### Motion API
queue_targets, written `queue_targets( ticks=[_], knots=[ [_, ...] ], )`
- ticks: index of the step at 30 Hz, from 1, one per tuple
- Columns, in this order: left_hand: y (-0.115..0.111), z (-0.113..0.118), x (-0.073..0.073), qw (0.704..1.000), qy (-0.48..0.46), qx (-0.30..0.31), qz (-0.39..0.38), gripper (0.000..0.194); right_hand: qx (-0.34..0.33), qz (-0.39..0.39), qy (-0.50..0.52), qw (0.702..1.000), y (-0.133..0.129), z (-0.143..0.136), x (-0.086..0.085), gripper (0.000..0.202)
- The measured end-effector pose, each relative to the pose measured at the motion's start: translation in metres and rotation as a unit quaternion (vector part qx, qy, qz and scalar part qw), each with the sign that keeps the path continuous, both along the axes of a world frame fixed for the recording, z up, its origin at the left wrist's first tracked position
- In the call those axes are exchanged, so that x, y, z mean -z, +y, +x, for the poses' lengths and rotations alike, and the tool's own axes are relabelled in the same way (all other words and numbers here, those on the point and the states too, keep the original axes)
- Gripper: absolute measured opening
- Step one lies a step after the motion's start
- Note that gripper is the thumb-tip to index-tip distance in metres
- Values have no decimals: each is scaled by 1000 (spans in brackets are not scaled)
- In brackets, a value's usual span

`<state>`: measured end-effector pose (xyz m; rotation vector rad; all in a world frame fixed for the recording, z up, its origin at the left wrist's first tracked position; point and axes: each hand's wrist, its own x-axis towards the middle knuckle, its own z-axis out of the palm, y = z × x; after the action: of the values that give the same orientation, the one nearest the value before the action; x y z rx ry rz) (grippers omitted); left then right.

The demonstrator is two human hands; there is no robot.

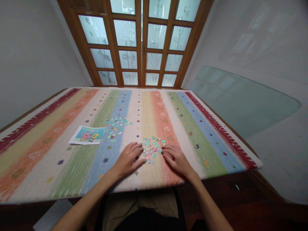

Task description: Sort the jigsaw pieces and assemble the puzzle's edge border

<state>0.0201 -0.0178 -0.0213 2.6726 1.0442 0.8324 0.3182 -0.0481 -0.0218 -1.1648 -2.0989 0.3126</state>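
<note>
Both hands, left (130, 158) and right (176, 159), lie loosely open around the near pieces (151, 150) on the cloth (149, 178), where an inward sweep could flip or scatter some.

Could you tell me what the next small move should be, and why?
I would probably have the right hand draw one loose piece off the edge of the near pile: both hands already rest at its sides, the pieces lie jumbled, and the printed picture beside the farther pile could serve as a guide.
</note>
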Motion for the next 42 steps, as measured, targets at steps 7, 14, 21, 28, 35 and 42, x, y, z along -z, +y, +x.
queue_targets(
  ticks=[7,14,21,28,35,42],
  knots=[
    [-12,4,5,999,30,-23,-29,48,-40,11,-75,996,-19,-14,-7,24],
    [-14,1,11,998,35,-46,-22,53,-10,35,-98,995,-31,-16,-3,28],
    [-16,4,11,998,23,-47,-25,53,50,41,-80,995,-41,-16,0,26],
    [-18,11,8,999,28,-40,-18,46,28,56,-113,992,-48,-31,5,30],
    [-21,9,10,999,23,-37,-16,49,47,70,-109,990,-43,-28,2,23],
    [-24,6,15,999,27,-39,-16,63,71,116,-60,989,-45,-25,0,23]
  ],
)
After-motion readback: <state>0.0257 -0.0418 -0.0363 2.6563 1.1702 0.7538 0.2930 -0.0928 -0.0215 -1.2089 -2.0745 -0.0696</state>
